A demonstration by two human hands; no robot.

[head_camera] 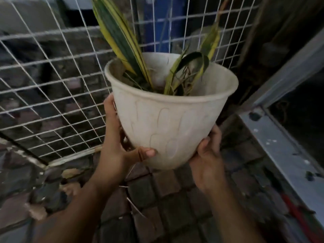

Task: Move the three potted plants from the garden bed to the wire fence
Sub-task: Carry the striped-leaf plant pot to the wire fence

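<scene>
The left hand (115, 151) and right hand (208, 155) clasp a white pot (168, 120) from both sides near its base, holding it above the brick paving (157, 199). Green-and-yellow leaves (121, 35) rise from it, and the wire fence (52, 85) stands just behind.

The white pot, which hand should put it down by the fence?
Probably the left hand: it is on the side nearer the wire fence. Both hands hold the white pot, so the right hand should steady it.
</scene>
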